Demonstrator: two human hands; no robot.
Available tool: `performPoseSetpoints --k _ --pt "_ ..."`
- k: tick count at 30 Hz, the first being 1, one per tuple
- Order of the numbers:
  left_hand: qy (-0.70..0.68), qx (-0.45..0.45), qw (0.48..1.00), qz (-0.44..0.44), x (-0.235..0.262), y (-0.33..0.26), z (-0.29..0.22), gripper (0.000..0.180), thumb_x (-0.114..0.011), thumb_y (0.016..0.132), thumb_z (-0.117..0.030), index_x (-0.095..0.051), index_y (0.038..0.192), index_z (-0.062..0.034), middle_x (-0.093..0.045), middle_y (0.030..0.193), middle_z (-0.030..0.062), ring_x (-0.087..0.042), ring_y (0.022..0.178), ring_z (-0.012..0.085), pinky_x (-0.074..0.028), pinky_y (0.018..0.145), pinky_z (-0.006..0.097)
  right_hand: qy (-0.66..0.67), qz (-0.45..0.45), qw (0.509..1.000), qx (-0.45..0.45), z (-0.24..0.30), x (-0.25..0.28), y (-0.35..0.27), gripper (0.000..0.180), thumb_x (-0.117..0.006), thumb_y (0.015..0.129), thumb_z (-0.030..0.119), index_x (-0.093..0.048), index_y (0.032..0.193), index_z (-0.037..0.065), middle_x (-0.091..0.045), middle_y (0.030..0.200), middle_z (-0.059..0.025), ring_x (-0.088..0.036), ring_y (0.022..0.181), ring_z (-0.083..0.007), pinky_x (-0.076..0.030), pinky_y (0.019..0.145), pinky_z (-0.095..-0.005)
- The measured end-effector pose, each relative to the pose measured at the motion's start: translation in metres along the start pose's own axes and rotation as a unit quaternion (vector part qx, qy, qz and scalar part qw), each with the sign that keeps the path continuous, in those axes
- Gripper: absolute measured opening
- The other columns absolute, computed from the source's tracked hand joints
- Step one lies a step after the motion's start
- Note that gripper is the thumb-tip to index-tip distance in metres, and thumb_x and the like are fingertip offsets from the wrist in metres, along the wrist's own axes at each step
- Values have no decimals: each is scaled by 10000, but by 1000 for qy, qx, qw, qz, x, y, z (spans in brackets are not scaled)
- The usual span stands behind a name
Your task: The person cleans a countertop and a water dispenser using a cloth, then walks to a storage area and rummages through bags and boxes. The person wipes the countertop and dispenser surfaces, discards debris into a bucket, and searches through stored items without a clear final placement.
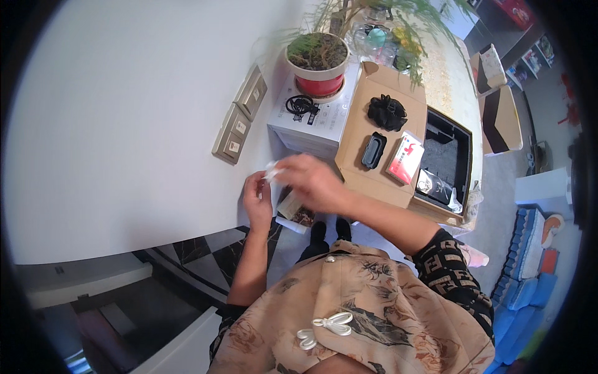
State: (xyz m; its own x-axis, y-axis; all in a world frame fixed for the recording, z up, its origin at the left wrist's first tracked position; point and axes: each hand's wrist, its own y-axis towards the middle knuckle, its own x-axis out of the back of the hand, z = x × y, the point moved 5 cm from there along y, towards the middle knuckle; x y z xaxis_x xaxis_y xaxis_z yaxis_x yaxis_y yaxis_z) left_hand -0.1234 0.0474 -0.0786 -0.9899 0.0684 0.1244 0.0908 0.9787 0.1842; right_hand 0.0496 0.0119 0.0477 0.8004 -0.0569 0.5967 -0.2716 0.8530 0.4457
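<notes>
Right hand [305, 176] pinching a small white item [271, 171], left hand [256, 198] curling just below it, left grip being impossible to tell, item showing near the white wall [124, 131] and metallic switch panel [233, 133].

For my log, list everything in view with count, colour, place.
Potted plant: 1, green, on white box
White box: 1, white, by wall
Cable: 1, black, on white box
Cardboard box: 1, brown, on table
Ruffled item: 1, black, on its flap
Small tray: 1, black, same flap
Flat packet: 1, red-white, beside tray
Wall plates: 2, bronze, on wall
Chairs: 2, beige, beyond table
Table clutter: several, mixed, beyond plant
Sofa: 1, blue, far right
White item: 1, white, near wall
Left hand: 1, bare, near wall
Right hand: 1, bare, beside left
</notes>
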Motion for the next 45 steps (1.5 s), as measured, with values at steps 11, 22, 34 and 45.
performPoseSetpoints --k 11,22,34,45 --pt "76 -83 994 16 -30 21 -49 172 -580 905 -21 -674 1048 -30 -649 1059 74 -604 895 156 -479 737 254 -258 -11 960 -111 -85 46 -12 335 -574 683 -45 -678 990 37 -630 1109 -139 -577 998 -340 -497 874 -393" --pt "-28 -191 980 -53 -105 115 -127 234 -597 895 -27 -671 1117 -38 -630 991 73 -589 813 147 -478 743 257 -275 -111 954 -50 -89 67 24 370 -573 753 -19 -639 1116 14 -580 1211 -243 -557 1106 -412 -469 936 -464" --pt "-4 -124 988 -88 -142 205 -121 283 -717 812 -87 -683 1086 -23 -602 896 56 -570 792 148 -460 705 293 -236 -117 959 -106 -71 88 5 243 -643 797 50 -672 1038 42 -619 1210 -127 -576 1102 -345 -473 929 -420" --pt "41 -237 958 -157 -134 192 -113 135 -709 818 -127 -685 920 -42 -627 883 81 -605 786 229 -481 732 346 -190 -157 964 -98 -71 94 41 168 -610 857 102 -696 996 63 -674 941 -157 -644 840 -365 -516 709 -436"
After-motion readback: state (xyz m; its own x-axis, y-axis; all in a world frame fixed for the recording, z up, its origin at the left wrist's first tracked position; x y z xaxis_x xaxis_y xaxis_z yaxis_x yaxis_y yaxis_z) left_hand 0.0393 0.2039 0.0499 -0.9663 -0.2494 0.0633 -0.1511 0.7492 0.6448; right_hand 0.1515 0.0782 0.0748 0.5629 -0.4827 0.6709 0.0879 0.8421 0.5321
